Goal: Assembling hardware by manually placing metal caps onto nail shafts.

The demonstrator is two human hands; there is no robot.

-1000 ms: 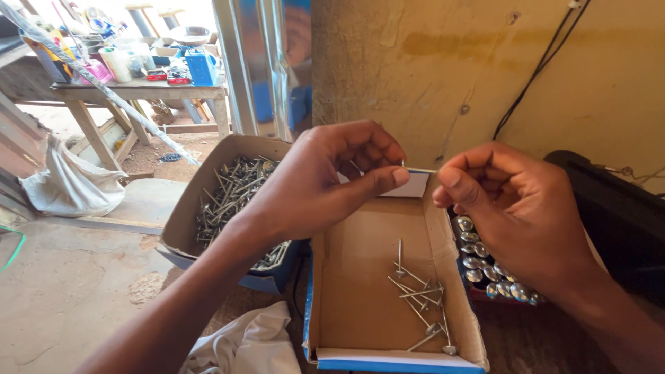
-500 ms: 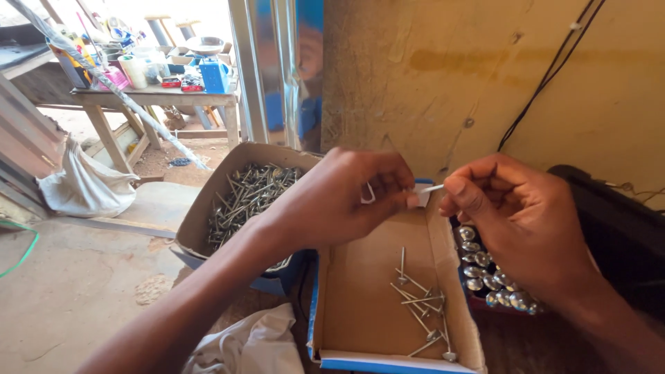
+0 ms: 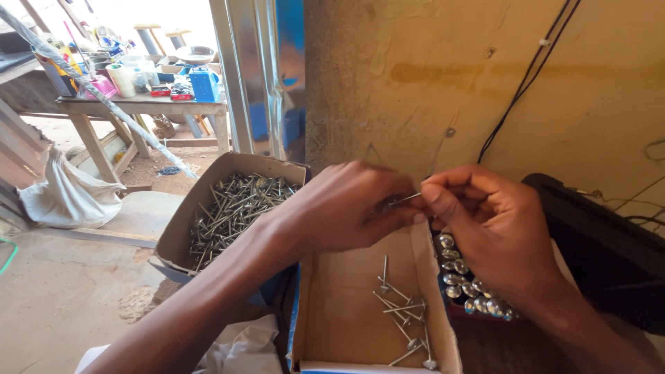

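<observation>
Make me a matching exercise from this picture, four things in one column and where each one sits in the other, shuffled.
Things:
1. single nail
2. heaped nails
3. few loose nails
4. shiny metal caps

Places:
A. in the open cardboard box on the left
B. pinched between the left hand and the right hand
C. in the container under the right hand
D. on the floor of the blue-edged box in the middle

Pairs: 1-B, 2-A, 3-D, 4-C
</observation>
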